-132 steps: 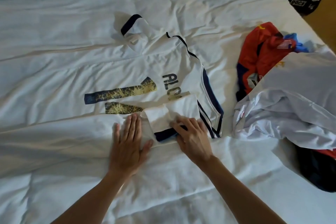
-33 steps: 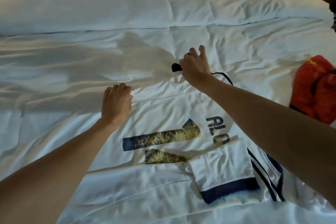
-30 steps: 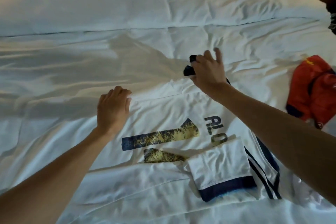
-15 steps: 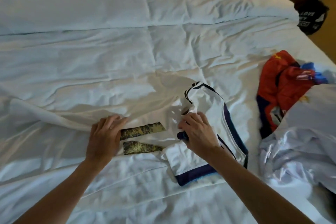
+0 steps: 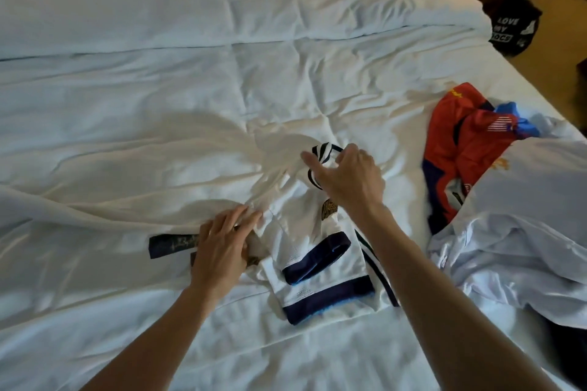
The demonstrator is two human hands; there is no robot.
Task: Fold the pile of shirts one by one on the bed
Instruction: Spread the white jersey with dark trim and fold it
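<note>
Right hand (image 5: 349, 179) pinches the white jersey (image 5: 320, 251) collar, left hand (image 5: 219, 251) pressing flat, on rumpled white bedding (image 5: 158, 105).

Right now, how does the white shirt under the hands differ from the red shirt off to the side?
The white shirt lies partly folded, its navy-trimmed sleeves tucked over it; the red shirt sits crumpled in the pile. The left hand presses on the white shirt and the right hand is at its collar; nobody touches the red shirt. The white shirt has navy trim; the red one has a small flag patch. Both rest on the white bed.
</note>
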